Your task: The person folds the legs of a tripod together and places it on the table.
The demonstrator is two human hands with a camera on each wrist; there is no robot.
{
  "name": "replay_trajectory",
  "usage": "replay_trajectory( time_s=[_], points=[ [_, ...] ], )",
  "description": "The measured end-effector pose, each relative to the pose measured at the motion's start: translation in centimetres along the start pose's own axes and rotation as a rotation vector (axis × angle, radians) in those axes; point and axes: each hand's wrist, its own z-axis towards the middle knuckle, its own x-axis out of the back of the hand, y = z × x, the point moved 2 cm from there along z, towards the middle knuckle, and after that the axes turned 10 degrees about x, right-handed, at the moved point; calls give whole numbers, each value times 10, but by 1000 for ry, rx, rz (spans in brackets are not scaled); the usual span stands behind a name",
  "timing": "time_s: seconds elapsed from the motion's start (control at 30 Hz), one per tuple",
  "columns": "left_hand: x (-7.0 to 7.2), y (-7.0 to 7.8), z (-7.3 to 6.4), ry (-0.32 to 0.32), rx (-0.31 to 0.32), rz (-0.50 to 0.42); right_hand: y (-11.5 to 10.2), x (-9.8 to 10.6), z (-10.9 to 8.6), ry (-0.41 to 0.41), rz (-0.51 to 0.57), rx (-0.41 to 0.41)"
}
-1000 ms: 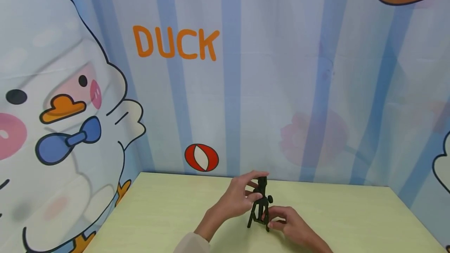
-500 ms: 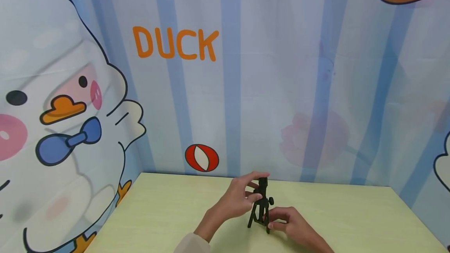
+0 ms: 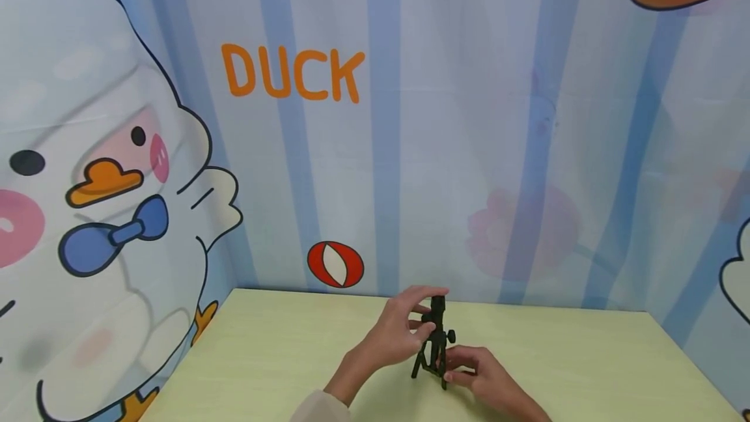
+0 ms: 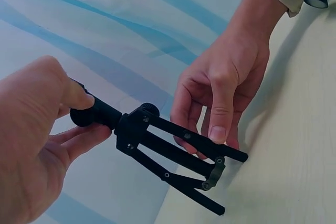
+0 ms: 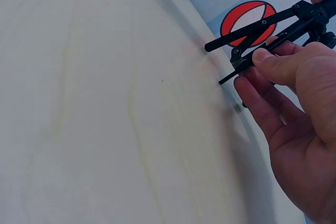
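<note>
A small black tripod stands upright at the middle of the table, its legs spread and joined by braces, with a round knob on its side. My left hand grips its upper column between thumb and fingers, the index finger over the top. Low down, my right hand pinches one leg between thumb and fingers. In the left wrist view the tripod's brace ring links the legs below the right thumb. The right wrist view shows the right thumb and fingers on the leg near its lower end.
The pale yellow table ends at a blue-striped curtain printed with a duck, the word DUCK and a red-and-white ball. The curtain rises close behind the tripod.
The tripod's feet shift very slightly left with the right hand. The left hand keeps its hold on the column.
</note>
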Motion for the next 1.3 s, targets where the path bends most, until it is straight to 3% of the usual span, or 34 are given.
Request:
replay_trajectory(
  time_s=[0.3,0.47,0.6,0.87,1.07,1.3],
  points=[
    [-5,2,9,236,-41,26,-3,-15,-1,63,-1,-40],
    [-5,5,11,289,-78,28,-8,-18,-1,56,9,-65],
    [-4,7,10,304,-101,32,-11,-14,-2,91,-28,-71],
    [-2,9,8,282,-116,15,-10,-4,1,252,-131,-55],
    [0,9,7,240,-128,10,-11,-4,3,149,-75,2],
    [4,11,5,211,-116,83,-10,-6,1,59,-24,8]
  ],
)
